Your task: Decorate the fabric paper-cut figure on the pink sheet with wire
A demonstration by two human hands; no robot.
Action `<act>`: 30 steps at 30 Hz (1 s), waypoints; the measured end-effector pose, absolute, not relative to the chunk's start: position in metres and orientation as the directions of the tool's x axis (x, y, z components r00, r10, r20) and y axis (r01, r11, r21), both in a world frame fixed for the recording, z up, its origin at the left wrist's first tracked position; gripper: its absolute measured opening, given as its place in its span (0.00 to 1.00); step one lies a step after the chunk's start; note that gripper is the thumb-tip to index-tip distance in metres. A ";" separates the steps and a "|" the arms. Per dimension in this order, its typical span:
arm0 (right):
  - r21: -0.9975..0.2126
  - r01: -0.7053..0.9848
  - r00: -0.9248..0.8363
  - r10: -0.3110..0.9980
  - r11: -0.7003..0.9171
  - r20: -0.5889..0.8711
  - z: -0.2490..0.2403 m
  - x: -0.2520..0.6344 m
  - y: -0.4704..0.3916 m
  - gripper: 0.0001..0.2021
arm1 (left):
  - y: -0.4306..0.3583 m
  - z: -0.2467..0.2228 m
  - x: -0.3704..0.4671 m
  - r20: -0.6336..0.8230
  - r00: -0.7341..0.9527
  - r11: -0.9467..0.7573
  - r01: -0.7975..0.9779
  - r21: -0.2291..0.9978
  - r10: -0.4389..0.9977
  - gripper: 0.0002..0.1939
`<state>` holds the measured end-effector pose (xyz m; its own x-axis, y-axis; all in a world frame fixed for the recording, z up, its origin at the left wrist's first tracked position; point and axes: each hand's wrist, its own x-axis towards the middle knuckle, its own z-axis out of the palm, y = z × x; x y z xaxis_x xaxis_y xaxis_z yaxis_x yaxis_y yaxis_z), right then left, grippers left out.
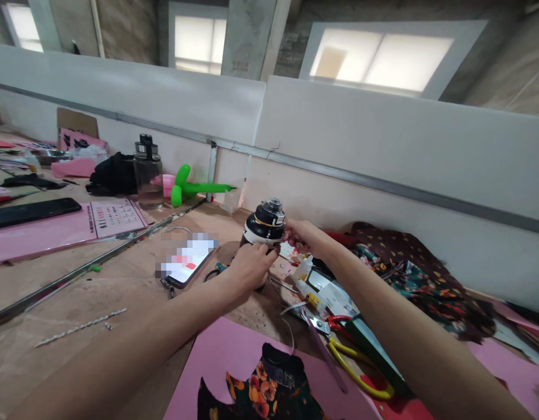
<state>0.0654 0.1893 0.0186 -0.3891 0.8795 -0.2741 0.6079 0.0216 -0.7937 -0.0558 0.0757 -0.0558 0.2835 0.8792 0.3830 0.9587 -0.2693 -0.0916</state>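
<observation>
A black water bottle [263, 224] with a white band and a clear-topped lid stands upright in the middle of the workbench. My left hand [251, 265] is closed around its lower body from the front. At the bottle's right side is my right hand [299, 235], its fingers curled in beside the lid; what they pinch, if anything, is hidden. Left of the bottle lies a lit phone [188, 261], partly blurred out. In front, a pink sheet [208, 356] carries a dark floral fabric cut-out [265, 385].
Red-and-yellow-handled scissors [361, 367], a green-edged box [378, 353] and small bottles clutter the right side. Patterned fabric [427, 286] is heaped behind them. A clear bottle [147, 175] and a green balloon [195, 187] stand back left. A white partition [383, 140] closes the rear.
</observation>
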 end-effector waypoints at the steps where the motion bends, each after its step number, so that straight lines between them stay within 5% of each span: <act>1: -0.795 0.607 -0.387 0.880 0.018 -0.276 0.018 0.065 0.189 0.19 | 0.076 -0.056 -0.056 0.385 0.285 -0.271 0.958 -0.091 0.878 0.21; 30: -0.843 0.535 -0.334 0.900 -0.064 -0.280 0.019 0.065 0.188 0.11 | 0.074 -0.054 -0.055 0.378 0.274 -0.261 0.961 -0.086 0.884 0.23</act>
<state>0.0650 0.1879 0.0189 -0.3339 0.9001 -0.2800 0.5345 -0.0638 -0.8427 -0.0548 0.0736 -0.0536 0.2744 0.8842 0.3780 0.9613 -0.2615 -0.0862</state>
